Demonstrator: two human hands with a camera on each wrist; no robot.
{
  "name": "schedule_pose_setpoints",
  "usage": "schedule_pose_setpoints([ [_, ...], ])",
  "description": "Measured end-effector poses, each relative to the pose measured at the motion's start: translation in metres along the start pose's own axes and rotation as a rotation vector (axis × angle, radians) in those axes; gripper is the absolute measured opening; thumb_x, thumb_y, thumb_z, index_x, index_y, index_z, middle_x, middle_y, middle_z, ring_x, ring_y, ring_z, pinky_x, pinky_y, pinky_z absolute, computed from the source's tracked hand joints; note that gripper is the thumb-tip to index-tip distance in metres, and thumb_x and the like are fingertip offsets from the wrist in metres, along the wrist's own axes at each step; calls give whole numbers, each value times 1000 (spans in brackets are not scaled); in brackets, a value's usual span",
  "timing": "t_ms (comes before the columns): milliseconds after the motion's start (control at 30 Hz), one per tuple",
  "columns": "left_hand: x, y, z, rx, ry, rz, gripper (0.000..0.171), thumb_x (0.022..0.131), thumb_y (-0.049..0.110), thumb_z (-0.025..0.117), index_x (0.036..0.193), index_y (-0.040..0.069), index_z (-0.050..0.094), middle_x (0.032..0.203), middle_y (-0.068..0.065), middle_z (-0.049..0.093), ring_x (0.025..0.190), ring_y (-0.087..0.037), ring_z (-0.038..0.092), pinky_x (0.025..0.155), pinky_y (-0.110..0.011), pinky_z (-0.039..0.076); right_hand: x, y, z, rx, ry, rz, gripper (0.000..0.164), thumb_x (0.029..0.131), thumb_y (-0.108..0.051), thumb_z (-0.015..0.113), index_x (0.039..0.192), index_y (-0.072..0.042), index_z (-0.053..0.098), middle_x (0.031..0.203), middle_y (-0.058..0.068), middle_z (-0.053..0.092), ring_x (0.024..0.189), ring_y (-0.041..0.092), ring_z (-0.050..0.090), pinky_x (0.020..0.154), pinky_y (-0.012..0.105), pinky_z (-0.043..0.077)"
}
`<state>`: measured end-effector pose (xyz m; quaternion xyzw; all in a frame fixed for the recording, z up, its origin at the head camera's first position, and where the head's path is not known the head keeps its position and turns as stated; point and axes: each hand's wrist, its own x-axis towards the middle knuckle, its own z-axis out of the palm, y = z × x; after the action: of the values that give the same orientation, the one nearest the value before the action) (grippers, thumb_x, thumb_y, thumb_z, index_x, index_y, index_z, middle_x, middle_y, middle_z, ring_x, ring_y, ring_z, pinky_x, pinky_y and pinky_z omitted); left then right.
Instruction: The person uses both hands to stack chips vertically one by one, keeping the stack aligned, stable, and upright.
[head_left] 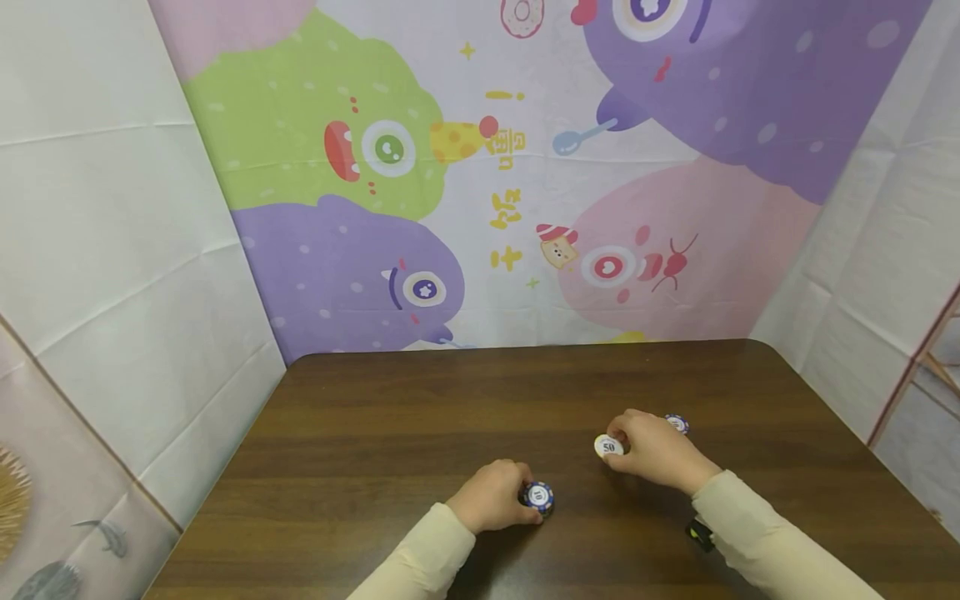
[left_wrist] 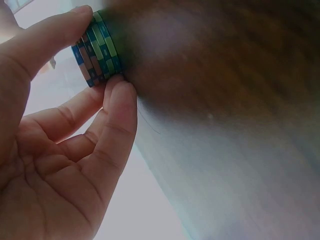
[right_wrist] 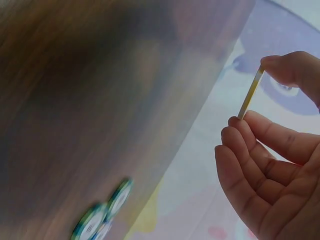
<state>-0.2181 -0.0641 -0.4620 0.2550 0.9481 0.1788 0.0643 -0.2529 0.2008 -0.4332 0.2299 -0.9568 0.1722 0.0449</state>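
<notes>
Grasping with the left hand (head_left: pixel 491 497) a short stack of chips (head_left: pixel 538 497), topped by a blue-rimmed one reading 10 (printed sideways as seen from the head camera). Gripping it by the rim, with thumb on one side and fingertips on the other, about midway between the left and right edges of the dark wooden table (head_left: pixel 375 417) and well apart from the far edge. Showing in the left wrist view several banded layers, one against the next.

Pinching with the right hand (head_left: pixel 663 450) a single white chip (head_left: pixel 609 447), reading 50, between thumb and fingertips. Held right of the stack and nearer the far edge; seen almost edge-on in the right wrist view, with yellow along its rim.

Having just beyond the right hand, toward the table's far right corner, some blue-rimmed chips (head_left: pixel 677 424) (at least two, touching or overlapping; too blurred to tell which). Wearing cream sleeves (head_left: pixel 427 554), with a black device (head_left: pixel 701 534) beneath the right one. Facing, past the far edge, a backdrop (head_left: pixel 480 317) of green, purple and pink cartoon monsters.
</notes>
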Motion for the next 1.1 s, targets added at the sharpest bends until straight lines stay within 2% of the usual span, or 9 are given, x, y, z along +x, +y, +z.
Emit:
schedule_pose_setpoints([
  [467,0,0,0,-27,3,10,35,73,31,86,96,10,69,83,6,65,72,-2,53,65,-19,46,6,-47,16,87,-71,-135,25,79,-26,77,95,-8,70,89,-4,60,71,5,47,65,23,44],
  [700,0,-2,1,-69,-12,14,33,74,30,85,95,10,68,83,7,65,69,1,50,63,-16,45,10,-60,24,121,-111,-193,24,78,-22,78,95,-7,70,87,-3,59,71,4,48,63,20,43],
  [900,0,-3,2,-66,2,27,31,73,29,86,89,12,66,77,9,61,65,0,47,59,-17,42,13,-68,31,141,-143,-215,21,79,-21,77,94,-9,71,87,-4,59,70,3,47,62,19,43],
  [1100,-1,-2,0,-82,-5,18,33,73,29,86,91,10,65,78,8,60,65,-1,47,59,-17,43,14,-73,34,153,-163,-240,19,78,-18,76,94,-9,71,86,-4,59,70,2,47,62,19,43],
])
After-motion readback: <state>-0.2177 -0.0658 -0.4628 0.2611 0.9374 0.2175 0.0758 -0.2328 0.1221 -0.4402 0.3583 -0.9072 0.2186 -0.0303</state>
